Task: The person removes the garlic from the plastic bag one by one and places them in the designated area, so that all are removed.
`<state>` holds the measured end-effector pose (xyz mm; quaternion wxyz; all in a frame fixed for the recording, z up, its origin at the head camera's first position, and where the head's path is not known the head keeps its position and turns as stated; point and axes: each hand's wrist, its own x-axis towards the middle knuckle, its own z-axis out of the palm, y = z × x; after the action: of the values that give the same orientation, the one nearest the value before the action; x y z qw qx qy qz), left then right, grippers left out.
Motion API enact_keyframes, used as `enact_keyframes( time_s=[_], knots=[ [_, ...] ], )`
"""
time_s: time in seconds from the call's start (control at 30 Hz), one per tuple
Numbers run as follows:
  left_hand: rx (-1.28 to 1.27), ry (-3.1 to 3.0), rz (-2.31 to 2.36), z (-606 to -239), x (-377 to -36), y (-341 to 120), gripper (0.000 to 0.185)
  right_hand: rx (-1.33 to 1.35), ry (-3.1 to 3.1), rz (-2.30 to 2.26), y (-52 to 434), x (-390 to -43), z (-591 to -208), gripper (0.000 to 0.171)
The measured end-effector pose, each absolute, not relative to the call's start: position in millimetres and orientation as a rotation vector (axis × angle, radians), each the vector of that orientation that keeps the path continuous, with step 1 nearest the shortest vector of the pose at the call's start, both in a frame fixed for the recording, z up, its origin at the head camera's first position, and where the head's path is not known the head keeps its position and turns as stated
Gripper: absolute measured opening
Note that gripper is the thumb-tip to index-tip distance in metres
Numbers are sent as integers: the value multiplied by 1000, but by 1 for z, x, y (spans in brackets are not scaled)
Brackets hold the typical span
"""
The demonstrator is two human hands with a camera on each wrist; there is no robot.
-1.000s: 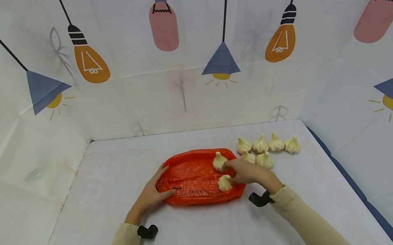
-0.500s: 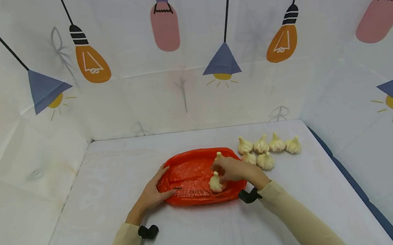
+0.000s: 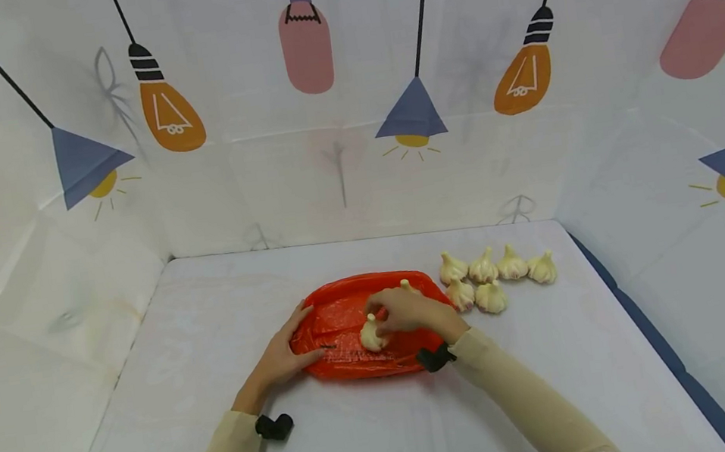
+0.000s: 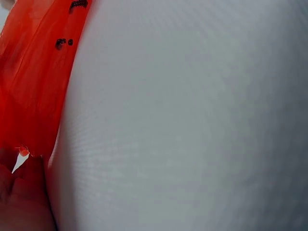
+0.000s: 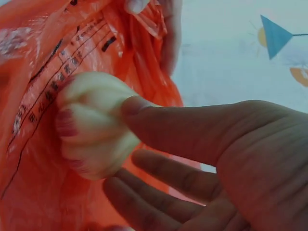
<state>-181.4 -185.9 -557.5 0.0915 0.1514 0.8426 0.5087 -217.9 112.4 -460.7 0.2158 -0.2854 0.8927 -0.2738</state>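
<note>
Garlic bulbs (image 3: 493,277) lie right of orange bag (image 3: 340,320).

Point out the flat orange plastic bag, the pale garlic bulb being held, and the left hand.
orange plastic bag (image 3: 337,319): head view, bare middle.
garlic bulb (image 5: 91,127): right wrist view, rounded body.
left hand (image 3: 281,355): head view, back of hand.
</note>
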Motion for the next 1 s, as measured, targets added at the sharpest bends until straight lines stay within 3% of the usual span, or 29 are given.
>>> enact_keyframes(
  time_s=[0.7, 1.0],
  knots=[
    [413, 2510, 1498, -558, -181, -186, 92, -830, 2510, -926, 83, -241, -489, 37],
    [419, 2509, 1475, -558, -181, -186, 94, -763, 2421, -958, 90, -238, -495, 52]
  ],
)
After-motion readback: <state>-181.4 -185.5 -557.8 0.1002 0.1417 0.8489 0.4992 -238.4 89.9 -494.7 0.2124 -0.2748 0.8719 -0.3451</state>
